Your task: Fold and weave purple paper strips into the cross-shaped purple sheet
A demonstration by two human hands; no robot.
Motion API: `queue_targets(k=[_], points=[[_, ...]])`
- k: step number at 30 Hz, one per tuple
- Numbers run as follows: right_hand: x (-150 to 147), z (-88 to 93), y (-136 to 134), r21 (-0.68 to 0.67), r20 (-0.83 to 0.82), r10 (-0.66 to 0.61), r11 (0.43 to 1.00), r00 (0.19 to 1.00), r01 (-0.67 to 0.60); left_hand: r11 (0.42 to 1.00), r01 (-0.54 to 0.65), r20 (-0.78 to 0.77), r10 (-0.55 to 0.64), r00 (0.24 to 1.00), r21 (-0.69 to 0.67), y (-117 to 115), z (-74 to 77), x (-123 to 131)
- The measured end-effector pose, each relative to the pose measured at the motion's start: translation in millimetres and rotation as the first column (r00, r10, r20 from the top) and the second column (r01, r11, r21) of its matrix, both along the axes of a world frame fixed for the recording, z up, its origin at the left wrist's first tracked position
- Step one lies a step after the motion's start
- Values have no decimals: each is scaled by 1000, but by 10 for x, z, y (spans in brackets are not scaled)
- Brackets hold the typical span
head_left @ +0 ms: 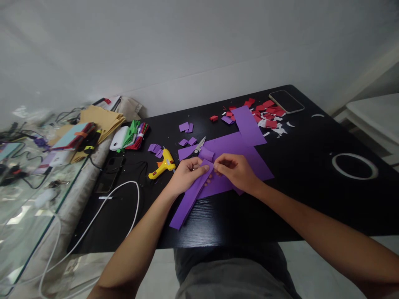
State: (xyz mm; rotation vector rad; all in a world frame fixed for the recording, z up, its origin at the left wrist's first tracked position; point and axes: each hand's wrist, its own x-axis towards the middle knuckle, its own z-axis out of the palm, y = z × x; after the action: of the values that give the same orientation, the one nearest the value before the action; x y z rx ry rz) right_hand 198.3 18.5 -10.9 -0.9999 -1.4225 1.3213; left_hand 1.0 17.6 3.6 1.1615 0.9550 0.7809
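Observation:
Long folded purple paper strips [190, 199] slant down toward the table's front edge, their upper end pinched in my left hand [190, 172]. My right hand [235, 169] has its fingers pressed together at the strips' top corner; whether it grips the paper there is too small to tell. Beneath and behind both hands lie large purple sheets [224, 145]. Scissors [200, 146] rest just beyond my left hand, blades pointing away, beside a curled purple piece [206, 154]. A yellow glue gun [163, 164] lies to the left of my left hand.
Small purple pieces [184, 127] lie on the black table [299, 199]. Red and white scraps [269, 114], a phone [286, 101] and a white ring [354, 166] are at the right. At left are bundled papers [134, 136], a dark phone [109, 174] and a white cable [137, 199].

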Motion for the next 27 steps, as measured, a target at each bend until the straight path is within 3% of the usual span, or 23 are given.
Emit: queue_targets(k=[6, 10, 14, 20, 27], points=[[-9, 33, -20, -94, -45, 73, 993, 996, -77, 1000, 8, -6, -8, 1000, -5, -14, 6, 37], [-35, 21, -15, -106, -22, 52, 993, 998, -54, 1000, -2, -4, 2, 1000, -27, -29, -4, 63], [-18, 20, 21, -83, -36, -6, 997, 999, 3, 996, -9, 16, 10, 1000, -86, -39, -4, 79], [57, 34, 101, -48, 0, -84, 995, 996, 84, 980, 82, 10, -82, 997, -183, -26, -17, 28], [163, -20, 250, -98, -81, -227, 971, 970, 219, 977, 135, -40, -143, 989, -165, 13, 50, -36]])
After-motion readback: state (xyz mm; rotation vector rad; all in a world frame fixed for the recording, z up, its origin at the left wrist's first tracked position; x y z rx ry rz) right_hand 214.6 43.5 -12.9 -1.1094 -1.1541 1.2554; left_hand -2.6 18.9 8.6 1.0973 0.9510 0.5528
